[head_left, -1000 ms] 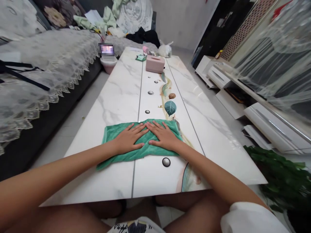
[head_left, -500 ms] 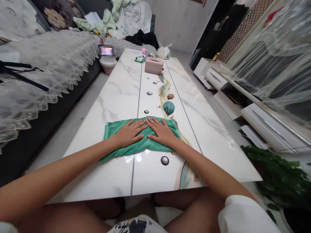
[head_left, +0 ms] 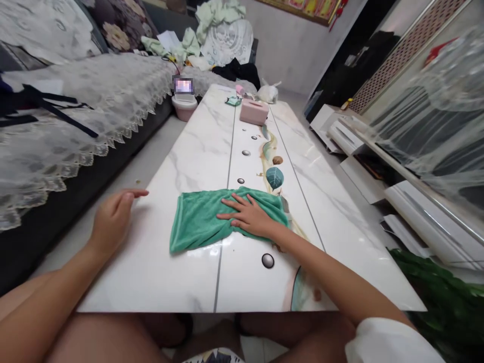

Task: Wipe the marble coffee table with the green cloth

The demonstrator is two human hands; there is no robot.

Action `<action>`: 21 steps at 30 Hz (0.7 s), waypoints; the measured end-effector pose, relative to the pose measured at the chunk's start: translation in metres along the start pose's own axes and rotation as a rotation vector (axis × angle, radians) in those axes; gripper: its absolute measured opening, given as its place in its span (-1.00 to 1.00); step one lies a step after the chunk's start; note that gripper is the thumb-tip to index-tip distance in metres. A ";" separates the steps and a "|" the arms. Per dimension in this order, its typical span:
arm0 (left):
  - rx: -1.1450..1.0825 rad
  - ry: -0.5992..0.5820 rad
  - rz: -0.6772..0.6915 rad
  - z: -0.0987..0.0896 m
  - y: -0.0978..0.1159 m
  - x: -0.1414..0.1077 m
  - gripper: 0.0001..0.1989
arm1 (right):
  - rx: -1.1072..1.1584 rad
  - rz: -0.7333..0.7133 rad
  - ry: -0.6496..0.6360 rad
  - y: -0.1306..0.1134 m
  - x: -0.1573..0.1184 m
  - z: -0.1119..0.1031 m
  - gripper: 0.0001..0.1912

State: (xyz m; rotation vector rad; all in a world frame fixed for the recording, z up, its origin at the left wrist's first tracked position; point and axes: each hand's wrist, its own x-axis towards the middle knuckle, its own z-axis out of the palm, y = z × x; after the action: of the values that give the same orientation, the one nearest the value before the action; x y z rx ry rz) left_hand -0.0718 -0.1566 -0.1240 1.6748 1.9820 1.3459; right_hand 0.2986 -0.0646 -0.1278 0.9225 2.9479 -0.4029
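Green cloth (head_left: 212, 219) spread flat near the middle of the white table (head_left: 159, 262), soft and fuzzy, a bit bunched at its near-left corner. Right hand (head_left: 251, 218) pressed flat on it, fingers apart. Left hand (head_left: 111, 219), on the cloth a moment ago, now lifted off, open and empty by the table's left edge. Wiping with one hand now, most likely. Smooth, shiny tabletop with round silver knobs (head_left: 267, 260). Pink box (head_left: 254, 111) far off.

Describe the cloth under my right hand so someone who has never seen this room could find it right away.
Start at the long white marble-look table that runs down the middle of the room beside the lace-covered sofa. Near its close end lies a green towel, spread flat across the centre seam, with the right hand pressed on it. It is the only soft, green cloth on the table; the pink tissue box sits at the far end.
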 end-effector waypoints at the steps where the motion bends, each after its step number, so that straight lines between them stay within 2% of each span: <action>1: -0.024 0.016 -0.074 0.001 -0.005 0.003 -0.59 | 0.009 0.011 0.007 0.002 0.003 -0.001 -0.54; 6: -0.044 -0.032 -0.156 0.009 -0.018 0.019 -0.52 | 0.045 0.063 0.032 0.015 0.017 -0.008 -0.52; 10: 0.002 -0.047 -0.197 0.007 -0.029 0.021 -0.51 | 0.075 0.116 0.084 0.031 0.030 -0.011 -0.51; 16: -0.035 -0.031 -0.244 0.001 -0.047 0.022 -0.51 | 0.146 0.202 0.277 0.057 0.046 -0.016 -0.50; 19: -0.072 -0.064 -0.247 0.004 -0.049 0.023 -0.54 | 0.174 0.222 0.319 0.040 0.042 -0.016 -0.52; 21: -0.101 -0.097 -0.236 0.007 -0.045 0.024 -0.52 | 0.184 0.174 0.271 0.008 0.038 -0.007 -0.55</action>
State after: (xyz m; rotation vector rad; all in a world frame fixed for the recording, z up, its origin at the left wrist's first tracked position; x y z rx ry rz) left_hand -0.1049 -0.1293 -0.1528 1.3843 1.9507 1.2344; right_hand 0.2726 -0.0355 -0.1269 1.3442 3.0700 -0.5923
